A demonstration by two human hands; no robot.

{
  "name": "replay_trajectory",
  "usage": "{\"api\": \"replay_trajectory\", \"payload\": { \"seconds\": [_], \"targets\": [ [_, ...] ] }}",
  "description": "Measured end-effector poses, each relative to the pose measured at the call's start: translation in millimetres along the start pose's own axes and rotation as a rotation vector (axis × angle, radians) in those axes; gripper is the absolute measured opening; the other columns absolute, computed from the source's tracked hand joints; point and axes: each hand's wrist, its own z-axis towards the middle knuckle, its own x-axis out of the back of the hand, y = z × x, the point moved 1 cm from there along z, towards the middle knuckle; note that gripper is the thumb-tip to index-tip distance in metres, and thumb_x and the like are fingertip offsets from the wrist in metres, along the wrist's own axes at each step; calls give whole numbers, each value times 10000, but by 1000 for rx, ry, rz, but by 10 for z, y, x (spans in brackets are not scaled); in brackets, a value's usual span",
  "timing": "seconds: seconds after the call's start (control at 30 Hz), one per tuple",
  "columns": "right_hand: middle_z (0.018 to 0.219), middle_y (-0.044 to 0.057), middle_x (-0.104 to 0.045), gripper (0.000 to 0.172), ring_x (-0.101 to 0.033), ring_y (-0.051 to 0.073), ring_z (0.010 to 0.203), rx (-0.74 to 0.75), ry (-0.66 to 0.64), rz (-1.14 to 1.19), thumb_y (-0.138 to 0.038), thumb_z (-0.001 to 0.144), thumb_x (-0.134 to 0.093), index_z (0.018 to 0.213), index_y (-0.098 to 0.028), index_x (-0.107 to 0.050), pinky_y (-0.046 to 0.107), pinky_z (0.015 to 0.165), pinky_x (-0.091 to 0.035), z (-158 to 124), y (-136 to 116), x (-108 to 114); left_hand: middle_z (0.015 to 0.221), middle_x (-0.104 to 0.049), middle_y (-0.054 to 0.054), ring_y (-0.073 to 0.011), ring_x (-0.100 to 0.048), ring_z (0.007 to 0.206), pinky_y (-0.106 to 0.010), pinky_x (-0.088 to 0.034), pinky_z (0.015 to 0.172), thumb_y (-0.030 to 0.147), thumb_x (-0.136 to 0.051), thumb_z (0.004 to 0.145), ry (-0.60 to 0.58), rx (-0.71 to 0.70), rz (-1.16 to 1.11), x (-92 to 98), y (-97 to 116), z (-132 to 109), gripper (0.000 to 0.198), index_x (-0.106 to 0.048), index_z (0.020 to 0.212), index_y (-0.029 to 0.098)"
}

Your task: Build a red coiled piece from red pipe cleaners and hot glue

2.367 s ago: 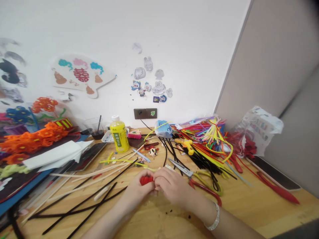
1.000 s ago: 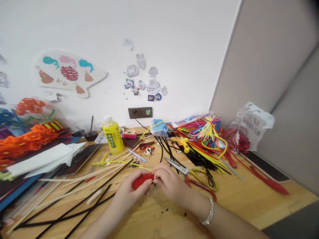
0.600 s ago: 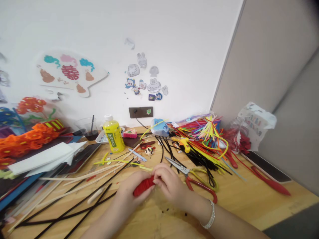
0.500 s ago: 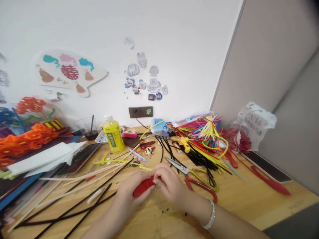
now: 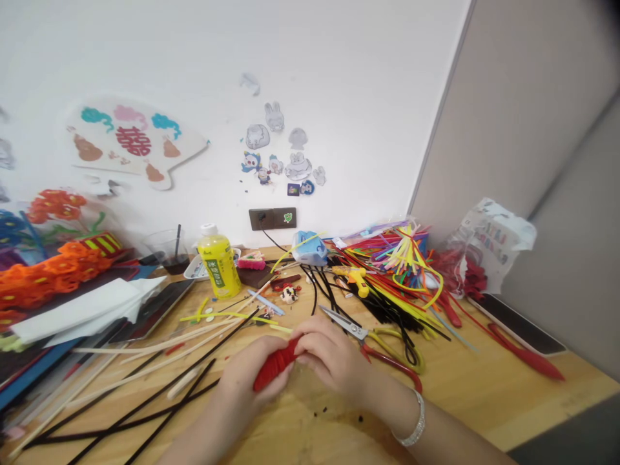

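A red, ribbed roll (image 5: 275, 369), seemingly wound from pipe cleaner, lies between my two hands above the wooden table. My left hand (image 5: 252, 368) is wrapped round its near left side, thumb on top. At the upper right end of the roll, the fingers of my right hand (image 5: 332, 358) are bent and pinched against it; the fingertips are partly hidden. Just beyond the right hand lie scissors (image 5: 356, 330) with red handles, blades apart, beside a yellow-handled tool (image 5: 400, 349). Black pipe cleaners (image 5: 145, 403) stretch across the table left of my left hand.
A yellow drink bottle (image 5: 219, 261) and a plastic cup (image 5: 172, 252) stand near the wall. A yellow glue gun (image 5: 356, 279) lies before a heap of coloured pipe cleaners (image 5: 402, 255). Orange pipe-cleaner flowers (image 5: 72, 265) sit left; a phone-like black slab (image 5: 518, 326) lies right.
Both hands stay on the red roll. The left hand has shifted slightly left and down, and more of the roll shows between the hands.
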Motion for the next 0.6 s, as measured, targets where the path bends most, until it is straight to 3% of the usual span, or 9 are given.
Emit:
{"api": "replay_trajectory", "payload": {
  "seconds": [0.17, 0.43, 0.6],
  "targets": [
    [896, 89, -610, 115, -545, 173, 849, 53, 14, -109, -174, 897, -440, 837, -164, -538, 310, 764, -488, 38, -20, 39, 656, -693, 6, -123, -656, 531, -182, -520, 518, 131, -530, 733, 15, -34, 61, 1, 6, 15, 138, -543, 850, 202],
    [839, 83, -609, 183, -520, 180, 802, 86, 7, -288, -131, 897, -387, 813, -153, -548, 313, 714, -491, -44, 12, -80, 677, -697, 12, -132, -668, 552, -192, -530, 536, 156, -559, 723, -10, 25, 106, -7, 7, -39, 148, -544, 860, 209],
    [891, 72, -616, 150, -538, 174, 848, 77, 3, -246, -192, 899, -417, 834, -171, -550, 303, 758, -481, -21, 35, -56, 656, -695, 13, -135, -665, 524, -193, -529, 502, 187, -547, 740, 16, -30, 129, -21, -28, -31, 116, -540, 853, 215]
  ]
}}
